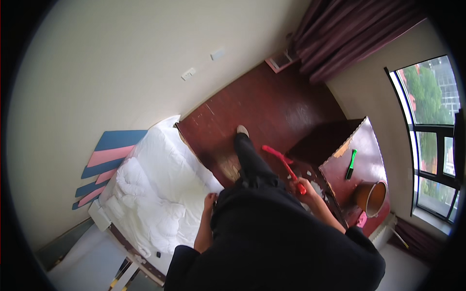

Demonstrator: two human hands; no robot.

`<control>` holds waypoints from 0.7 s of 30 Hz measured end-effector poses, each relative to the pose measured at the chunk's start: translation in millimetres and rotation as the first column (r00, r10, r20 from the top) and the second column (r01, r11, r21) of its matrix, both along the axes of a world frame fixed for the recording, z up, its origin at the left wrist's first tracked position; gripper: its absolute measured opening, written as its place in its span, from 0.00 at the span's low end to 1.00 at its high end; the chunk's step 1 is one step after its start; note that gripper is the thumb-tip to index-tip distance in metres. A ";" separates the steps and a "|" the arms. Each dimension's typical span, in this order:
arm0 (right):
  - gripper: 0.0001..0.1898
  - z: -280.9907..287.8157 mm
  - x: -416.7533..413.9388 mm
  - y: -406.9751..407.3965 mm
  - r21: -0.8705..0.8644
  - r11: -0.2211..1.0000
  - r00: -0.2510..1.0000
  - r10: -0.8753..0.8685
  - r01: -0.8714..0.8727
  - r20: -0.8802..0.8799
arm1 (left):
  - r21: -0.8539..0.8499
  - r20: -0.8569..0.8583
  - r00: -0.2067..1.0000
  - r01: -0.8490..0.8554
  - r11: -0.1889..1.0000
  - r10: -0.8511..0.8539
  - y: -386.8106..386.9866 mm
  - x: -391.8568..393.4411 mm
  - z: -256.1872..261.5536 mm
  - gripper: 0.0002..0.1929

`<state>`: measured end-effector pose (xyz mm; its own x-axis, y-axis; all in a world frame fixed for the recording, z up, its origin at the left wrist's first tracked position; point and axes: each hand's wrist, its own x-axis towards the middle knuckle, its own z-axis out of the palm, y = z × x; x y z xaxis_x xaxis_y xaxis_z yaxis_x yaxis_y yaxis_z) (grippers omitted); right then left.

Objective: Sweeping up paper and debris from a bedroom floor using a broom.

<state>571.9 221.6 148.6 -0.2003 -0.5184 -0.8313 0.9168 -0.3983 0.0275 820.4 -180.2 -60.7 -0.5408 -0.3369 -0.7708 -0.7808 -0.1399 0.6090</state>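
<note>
My right hand [305,189] is closed around the handle of a long red brush-like tool [285,165], which points forward over the dark red floor [251,98]. My left hand [210,200] hangs at my left side near the edge of a bed with a white sheet [164,156] and a rumpled white quilt [145,203]. Its fingers are curled, and whether it holds anything cannot be told. At my right, a green and black brush [351,164] lies on a worn dark red tabletop [364,145], near a brown bucket [370,196] and a pink cloth [362,219].
Blue and pink panels [109,152] stand on the wall beside the bed. Ahead, a purple curtain [335,40] hangs beside a small pink-framed object [280,61] on the floor. Whitish scraps [316,187] lie near my right hand. A window [427,138] is at the right.
</note>
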 end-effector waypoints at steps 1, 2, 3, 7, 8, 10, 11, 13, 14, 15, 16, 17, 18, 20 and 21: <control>0.10 -6.2 -13.6 -4.7 0.021 0.999 0.998 -0.039 0.038 0.058 | 0.096 -0.104 0.990 -0.085 0.992 0.095 -8.6 -39.0 5.0 0.13; 0.11 -11.8 -28.7 -8.7 0.043 0.996 0.990 -0.079 0.075 0.115 | 0.122 -0.013 0.987 -0.158 0.980 0.161 -16.2 -65.7 17.1 0.12; 0.13 -7.2 -38.7 -14.6 0.068 0.992 0.986 -0.110 0.102 0.125 | 0.139 0.097 0.971 -0.229 0.963 0.217 -21.7 -80.0 38.9 0.12; 0.09 4.3 -76.3 -32.7 0.148 0.982 0.976 -0.144 0.120 0.164 | 0.132 0.129 0.986 -0.123 0.984 0.106 -67.3 -133.8 79.1 0.13; 0.06 12.4 -82.8 -38.6 0.200 0.972 0.984 -0.149 0.126 0.102 | 0.130 0.146 0.985 -0.114 0.985 0.095 -77.9 -143.8 85.7 0.14; 0.05 6.9 -89.2 -38.7 0.167 0.966 0.968 -0.218 0.196 0.128 | 0.068 0.167 0.984 -0.079 0.995 0.066 -93.1 -169.1 97.1 0.14; 0.04 2.5 -85.5 -37.6 0.135 0.958 0.952 -0.271 0.252 0.142 | 0.056 0.164 0.985 -0.065 0.996 0.055 -100.8 -180.1 99.9 0.14; 0.04 -2.9 -73.3 -39.2 0.166 0.945 0.952 -0.296 0.281 0.078 | 0.068 0.136 0.991 0.008 0.998 -0.017 -113.9 -200.9 102.4 0.13; 0.04 -2.0 -66.8 -40.7 0.182 0.942 0.951 -0.300 0.283 0.072 | 0.082 0.099 0.992 0.066 0.994 -0.074 -119.2 -211.1 103.0 0.13; 0.04 1.2 -62.4 -45.1 0.197 0.937 0.951 -0.304 0.287 0.061 | 0.084 0.098 0.990 0.093 0.992 -0.101 -123.8 -222.8 101.6 0.13; 0.05 11.2 -53.6 -48.2 0.239 0.933 0.957 -0.288 0.269 0.045 | 0.055 0.089 0.978 0.186 0.981 -0.190 -127.5 -234.0 100.3 0.13; 0.05 17.3 -42.3 -48.4 0.243 0.922 0.947 -0.319 0.300 0.041 | 0.027 0.079 0.957 0.279 0.960 -0.280 -129.7 -243.6 99.4 0.13; 0.05 21.4 -29.1 -48.9 0.255 0.921 0.949 -0.314 0.295 0.033 | 0.007 0.053 0.929 0.365 0.931 -0.365 -133.2 -251.0 95.3 0.13; 0.06 21.8 6.7 -54.3 0.312 0.884 0.921 -0.384 0.348 0.062 | 0.006 0.023 0.891 0.453 0.891 -0.453 -134.4 -265.3 88.5 0.13; 0.08 37.0 17.8 -62.8 0.341 0.829 0.866 -0.494 0.444 0.073 | 0.000 0.002 0.868 0.497 0.868 -0.497 -137.0 -268.0 85.1 0.12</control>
